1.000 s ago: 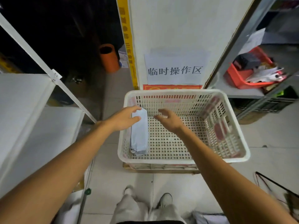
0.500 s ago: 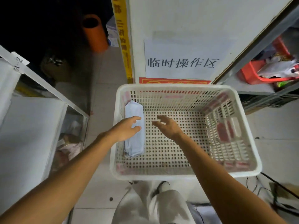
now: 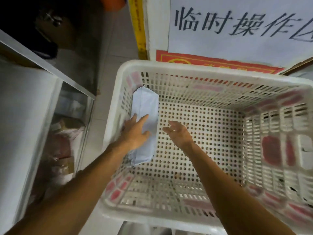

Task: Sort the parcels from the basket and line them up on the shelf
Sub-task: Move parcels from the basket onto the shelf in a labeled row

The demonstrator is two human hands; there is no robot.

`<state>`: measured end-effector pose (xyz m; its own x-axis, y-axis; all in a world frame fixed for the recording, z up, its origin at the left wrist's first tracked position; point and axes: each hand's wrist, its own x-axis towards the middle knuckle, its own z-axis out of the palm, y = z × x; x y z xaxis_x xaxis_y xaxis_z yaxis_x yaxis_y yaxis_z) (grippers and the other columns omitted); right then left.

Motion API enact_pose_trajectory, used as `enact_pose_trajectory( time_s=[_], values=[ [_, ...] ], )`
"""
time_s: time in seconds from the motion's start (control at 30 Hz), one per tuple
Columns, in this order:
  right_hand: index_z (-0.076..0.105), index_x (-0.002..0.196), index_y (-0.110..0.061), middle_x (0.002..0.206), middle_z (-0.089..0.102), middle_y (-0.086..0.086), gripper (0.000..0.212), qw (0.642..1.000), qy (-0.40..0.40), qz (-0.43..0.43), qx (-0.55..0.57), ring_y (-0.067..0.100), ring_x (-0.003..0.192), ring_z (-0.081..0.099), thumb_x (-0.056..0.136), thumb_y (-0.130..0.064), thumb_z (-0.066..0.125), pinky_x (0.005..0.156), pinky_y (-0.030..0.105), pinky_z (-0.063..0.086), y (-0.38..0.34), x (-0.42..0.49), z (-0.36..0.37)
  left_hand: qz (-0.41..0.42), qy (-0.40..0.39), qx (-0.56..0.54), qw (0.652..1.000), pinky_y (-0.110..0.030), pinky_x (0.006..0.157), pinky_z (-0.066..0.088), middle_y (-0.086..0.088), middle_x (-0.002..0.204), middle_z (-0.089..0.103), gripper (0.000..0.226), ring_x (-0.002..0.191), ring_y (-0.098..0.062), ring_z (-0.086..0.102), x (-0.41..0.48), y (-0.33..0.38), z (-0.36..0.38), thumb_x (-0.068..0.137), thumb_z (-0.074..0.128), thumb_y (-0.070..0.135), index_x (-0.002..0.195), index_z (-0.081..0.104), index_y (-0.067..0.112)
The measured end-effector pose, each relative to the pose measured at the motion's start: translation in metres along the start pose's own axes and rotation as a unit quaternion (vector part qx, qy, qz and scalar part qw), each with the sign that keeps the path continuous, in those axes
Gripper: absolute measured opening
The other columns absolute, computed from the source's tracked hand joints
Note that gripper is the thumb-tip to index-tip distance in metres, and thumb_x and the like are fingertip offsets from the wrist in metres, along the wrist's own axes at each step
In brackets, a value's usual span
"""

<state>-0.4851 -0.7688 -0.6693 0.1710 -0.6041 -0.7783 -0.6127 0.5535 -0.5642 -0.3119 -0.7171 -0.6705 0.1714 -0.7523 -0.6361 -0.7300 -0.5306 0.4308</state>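
A white perforated plastic basket (image 3: 194,67) fills the middle of the view. One long pale-blue wrapped parcel (image 3: 146,106) leans against its left inner wall. My left hand (image 3: 135,133) lies on the parcel's middle with the fingers spread flat over it. Just to the right of the parcel, my right hand (image 3: 179,133) hovers above the basket floor, fingers loosely curved and holding nothing. The white shelf (image 3: 22,112) stands to the left of the basket.
A white pillar with a paper sign (image 3: 237,24) in black characters rises right behind the basket. Below the shelf board on the left lie pinkish bags (image 3: 62,146). A yellow strip (image 3: 139,28) runs down the pillar's edge.
The view has dropped much closer to the basket. My left hand has slid down onto the parcel's middle, and my right hand has lowered deeper into the basket beside it.
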Motion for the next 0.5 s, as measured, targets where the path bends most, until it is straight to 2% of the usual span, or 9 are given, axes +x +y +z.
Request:
enact_pose_trajectory(
  time_s=[0.03,0.07,0.17,0.23,0.27,0.33,0.4,0.47,0.5],
  values=[
    [0.044,0.141,-0.015,0.136,0.052,0.004,0.054,1.000,-0.003,0.002,0.015,0.004,0.095,0.061,0.093,-0.028,0.064,0.069,0.009,0.045,0.005,0.011,0.004,-0.008,0.011,0.011,1.000,-0.040,0.118,0.014,-0.007,0.161,-0.003,0.066,0.148,-0.028,0.001,0.006,-0.003,0.006,0.096,0.052,0.032,0.152,0.016,0.033],
    [0.044,0.140,-0.016,0.130,0.052,-0.001,0.053,1.000,-0.011,0.010,0.019,0.005,0.093,0.058,0.093,-0.028,0.063,0.062,0.006,0.042,0.011,0.023,0.010,-0.017,0.017,0.024,0.999,-0.040,0.118,0.015,-0.007,0.161,-0.006,0.067,0.148,-0.027,-0.001,0.011,-0.007,0.016,0.095,0.052,0.031,0.152,0.015,0.033],
    [0.043,0.140,-0.017,0.122,0.053,-0.001,0.054,0.997,-0.017,0.036,0.062,0.015,0.095,0.057,0.092,-0.029,0.065,0.061,0.018,0.042,0.023,0.045,0.025,-0.032,0.031,0.048,0.998,-0.043,0.115,0.023,-0.008,0.159,-0.001,0.073,0.146,-0.029,0.006,0.021,-0.009,0.039,0.092,0.055,0.032,0.152,0.014,0.033],
    [0.040,0.142,-0.017,0.118,0.047,-0.004,0.056,0.997,-0.032,0.026,0.072,0.007,0.086,0.052,0.093,-0.028,0.064,0.065,0.015,0.039,0.032,0.050,0.032,-0.044,0.069,0.044,0.996,-0.044,0.111,0.028,-0.007,0.157,0.003,0.077,0.143,-0.031,0.012,0.023,-0.006,0.050,0.088,0.060,0.033,0.151,0.016,0.033],
    [0.038,0.143,-0.017,0.118,0.046,-0.005,0.057,0.997,-0.039,0.022,0.069,0.005,0.088,0.051,0.093,-0.028,0.064,0.070,0.014,0.040,0.035,0.050,0.035,-0.050,0.089,0.040,0.994,-0.044,0.111,0.028,-0.007,0.157,0.005,0.078,0.141,-0.031,0.015,0.022,-0.004,0.052,0.087,0.061,0.032,0.151,0.016,0.034],
    [0.041,0.141,-0.017,0.122,0.052,-0.005,0.061,0.994,-0.034,0.028,0.098,0.013,0.106,0.056,0.088,-0.032,0.069,0.085,0.025,0.048,0.042,0.046,0.038,-0.038,0.095,-0.006,0.995,-0.038,0.113,0.025,-0.012,0.156,0.011,0.078,0.140,-0.032,0.019,0.024,-0.004,0.060,0.087,0.063,0.025,0.151,0.020,0.029],
    [0.046,0.136,-0.017,0.125,0.061,0.002,0.065,0.992,0.009,0.037,0.121,0.025,0.111,0.061,0.082,-0.040,0.074,0.095,0.041,0.051,0.048,0.041,0.037,0.018,0.064,-0.087,0.994,-0.032,0.112,0.029,-0.017,0.151,0.024,0.075,0.137,-0.034,0.029,0.022,0.000,0.068,0.083,0.063,0.016,0.149,0.027,0.018],
    [0.046,0.136,-0.017,0.126,0.062,0.006,0.062,0.994,0.044,0.040,0.097,0.025,0.110,0.062,0.083,-0.039,0.073,0.096,0.042,0.052,0.050,0.035,0.027,0.069,0.053,-0.124,0.988,-0.040,0.103,0.043,-0.018,0.143,0.035,0.076,0.126,-0.030,0.044,0.020,0.002,0.079,0.078,0.063,0.013,0.148,0.032,0.014],
    [0.044,0.138,-0.017,0.130,0.060,0.006,0.065,0.994,0.052,0.044,0.090,0.025,0.113,0.061,0.084,-0.037,0.073,0.097,0.039,0.051,0.052,0.032,0.021,0.083,0.062,-0.123,0.987,-0.036,0.099,0.046,-0.015,0.141,0.038,0.078,0.117,-0.023,0.049,0.020,0.004,0.084,0.079,0.067,0.012,0.148,0.031,0.016]
  ],
)
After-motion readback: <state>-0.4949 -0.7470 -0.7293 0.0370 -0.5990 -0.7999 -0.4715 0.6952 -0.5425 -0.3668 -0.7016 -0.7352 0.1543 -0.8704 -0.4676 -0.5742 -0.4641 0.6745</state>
